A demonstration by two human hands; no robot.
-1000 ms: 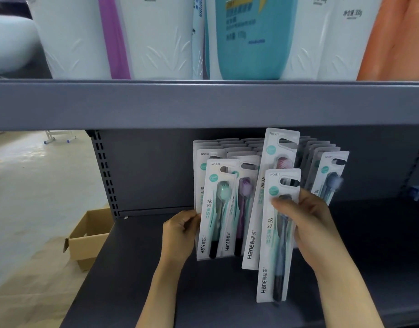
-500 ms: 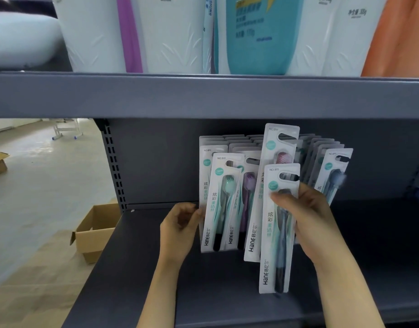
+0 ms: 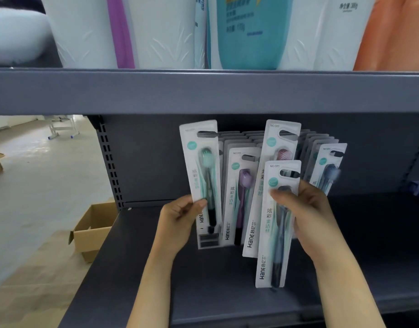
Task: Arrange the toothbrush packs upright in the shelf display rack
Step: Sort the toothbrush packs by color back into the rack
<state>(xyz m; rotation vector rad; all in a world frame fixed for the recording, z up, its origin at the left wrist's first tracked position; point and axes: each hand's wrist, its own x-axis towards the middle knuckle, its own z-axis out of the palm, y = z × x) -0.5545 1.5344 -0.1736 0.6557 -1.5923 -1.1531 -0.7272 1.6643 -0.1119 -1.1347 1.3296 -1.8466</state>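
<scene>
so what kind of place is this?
Likely a shop aisle being stocked: grey metal shelving, retail toothbrush packs in a rack, big product pouches above, open cardboard box on the floor.

white card packs with mint-green accents fill your view. pack in your left hand [image 3: 180, 217]: mint-green brush head [image 3: 206, 157], black handle. pack beside it [image 3: 239, 197]: lilac brush, black "hane" lettering. tall pack behind [image 3: 278, 147]: pink-red bristles. pack in your right hand [image 3: 307, 214]: dark blue brush [image 3: 278, 245]. far-right pack [image 3: 329, 166]: slate-blue head. shelving [image 3: 203, 91] plain dark grey. above: white pouches with faint leaf pattern [image 3: 90, 31], purple stripe, teal bottle [image 3: 248, 31], orange pouch [image 3: 397, 31]. brown cardboard box [image 3: 90, 230] on pale floor.
</scene>
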